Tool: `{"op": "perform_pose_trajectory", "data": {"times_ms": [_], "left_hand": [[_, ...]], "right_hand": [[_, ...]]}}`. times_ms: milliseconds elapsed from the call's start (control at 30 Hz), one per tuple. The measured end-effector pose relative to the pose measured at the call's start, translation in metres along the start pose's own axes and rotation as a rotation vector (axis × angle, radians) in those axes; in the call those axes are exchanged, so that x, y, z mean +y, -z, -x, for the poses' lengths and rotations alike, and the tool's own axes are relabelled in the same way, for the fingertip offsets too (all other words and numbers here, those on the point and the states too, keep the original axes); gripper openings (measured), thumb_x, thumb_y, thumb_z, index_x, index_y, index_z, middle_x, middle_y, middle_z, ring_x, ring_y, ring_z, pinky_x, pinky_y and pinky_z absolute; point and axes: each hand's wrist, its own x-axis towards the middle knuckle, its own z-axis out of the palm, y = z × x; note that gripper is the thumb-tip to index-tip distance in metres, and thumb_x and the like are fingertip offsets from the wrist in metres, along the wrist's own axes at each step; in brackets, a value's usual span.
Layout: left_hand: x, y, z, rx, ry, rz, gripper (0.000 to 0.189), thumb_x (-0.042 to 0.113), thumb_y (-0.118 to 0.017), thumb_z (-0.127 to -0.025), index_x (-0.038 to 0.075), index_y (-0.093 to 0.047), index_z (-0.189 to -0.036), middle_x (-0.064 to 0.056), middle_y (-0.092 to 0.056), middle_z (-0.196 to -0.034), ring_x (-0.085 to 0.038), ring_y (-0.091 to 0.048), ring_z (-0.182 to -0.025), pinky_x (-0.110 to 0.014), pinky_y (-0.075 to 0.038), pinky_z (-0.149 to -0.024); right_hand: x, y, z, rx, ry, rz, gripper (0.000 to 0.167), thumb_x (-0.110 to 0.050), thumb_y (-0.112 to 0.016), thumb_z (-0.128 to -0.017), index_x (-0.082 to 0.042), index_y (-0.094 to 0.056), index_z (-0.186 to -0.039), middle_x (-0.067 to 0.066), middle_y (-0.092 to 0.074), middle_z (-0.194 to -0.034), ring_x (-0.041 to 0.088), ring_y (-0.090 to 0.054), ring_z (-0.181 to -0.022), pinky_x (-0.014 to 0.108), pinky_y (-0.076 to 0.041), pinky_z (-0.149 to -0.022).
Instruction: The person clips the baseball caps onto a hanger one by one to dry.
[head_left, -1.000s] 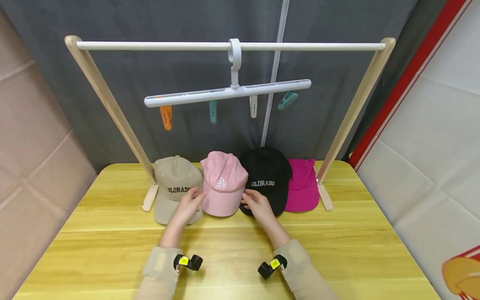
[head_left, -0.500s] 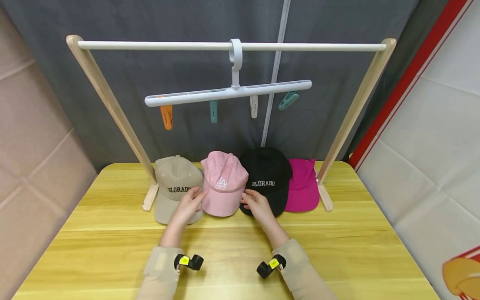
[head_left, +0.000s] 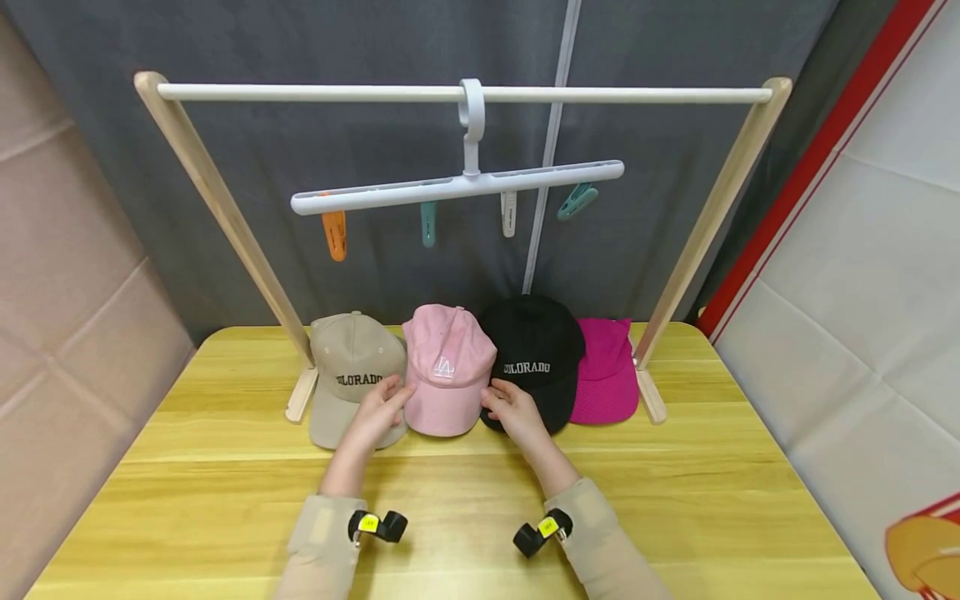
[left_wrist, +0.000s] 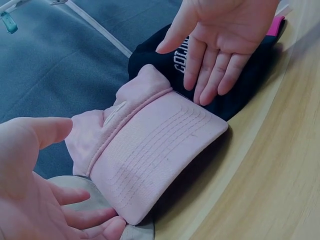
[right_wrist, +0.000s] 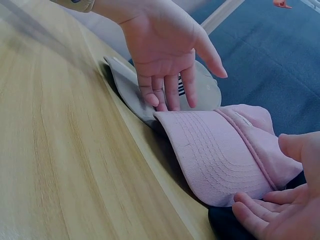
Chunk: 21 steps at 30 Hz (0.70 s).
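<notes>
A pink baseball cap (head_left: 446,402) with white LA lettering sits on the table, its brim toward me. My left hand (head_left: 377,408) is at its left side, fingers loosely extended. On the other side is my right hand (head_left: 516,410), likewise relaxed, with fingertips by the brim's edge. In the wrist views both palms face the pink cap (left_wrist: 160,145), and neither hand grips it; whether the fingertips touch it is hard to tell. A beige COLORADO cap (head_left: 352,350) lies partly behind my left hand. A black COLORADO cap (head_left: 532,329) lies behind my right, overlapping a magenta cap (head_left: 606,387).
A wooden-legged rack with a white rod (head_left: 315,93) stands over the caps. From it hangs a white hanger (head_left: 390,196), tilted, bearing an orange clip (head_left: 334,237), a white clip (head_left: 508,215) and teal ones. A grey curtain (head_left: 420,283) backs the wooden table (head_left: 457,533).
</notes>
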Motion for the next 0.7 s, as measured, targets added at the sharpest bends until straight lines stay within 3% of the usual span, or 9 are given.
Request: {"op": "perform_pose_trajectory", "data": {"times_ms": [467,700], "left_hand": [[0.0007,-0.0015,0.0029,-0.005,-0.004,-0.049,0.069,0.027,-0.056,-0.097,-0.012,-0.024,-0.144,-0.035,-0.038,-0.139,-0.041,-0.044,-0.123,-0.048,-0.045,-0.091],[-0.0022,-0.0036,0.0024,0.015,-0.034,-0.119,0.064,0.017,-0.058,-0.094,-0.017,-0.029,-0.140,-0.036,-0.042,-0.133,-0.044,-0.041,-0.124,-0.049,-0.034,-0.103]], "right_hand": [[-0.0020,-0.0019,0.0031,0.018,0.004,0.065,0.056,-0.012,-0.063,-0.092,0.017,-0.040,-0.134,0.030,-0.054,-0.125,0.035,-0.059,-0.103,0.043,-0.048,-0.090],[-0.0017,-0.0041,0.0049,0.024,0.027,0.115,0.053,-0.011,-0.065,-0.091,0.017,-0.044,-0.131,0.027,-0.057,-0.118,0.033,-0.058,-0.101,0.039,-0.050,-0.085]]}}
